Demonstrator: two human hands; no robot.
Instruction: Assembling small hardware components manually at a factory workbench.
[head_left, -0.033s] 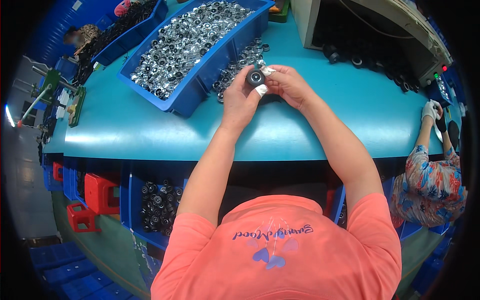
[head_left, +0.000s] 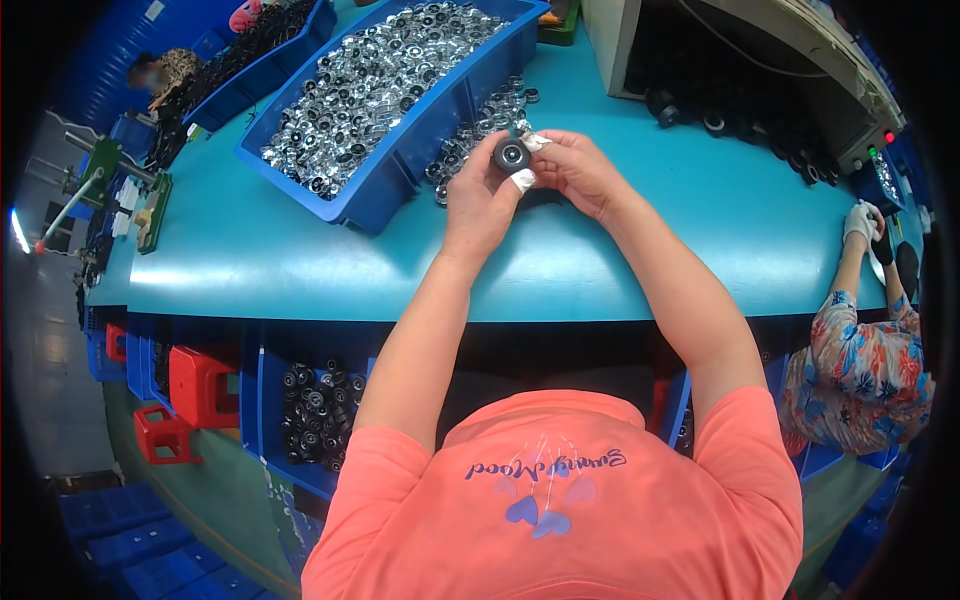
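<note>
A small black wheel with a silver hub point(head_left: 512, 154) is held up over the table between my two hands. My left hand point(head_left: 480, 200) is closed round its left and lower side, the thumb tip wrapped in white. My right hand point(head_left: 578, 172) is closed at the wheel's right edge, its thumb also wrapped in white; the fingertips behind the wheel are partly hidden. Just beyond the hands lies a loose heap of clear and silver hub parts point(head_left: 460, 150) on the blue-green tabletop point(head_left: 560, 270).
A long blue bin point(head_left: 375, 195) full of shiny hub parts stands left of the heap. Black wheels lie by an open machine housing point(head_left: 620, 50) at back right. Below the table, a blue crate point(head_left: 268, 400) holds black wheels. Another person's gloved hand point(head_left: 860, 222) works far right.
</note>
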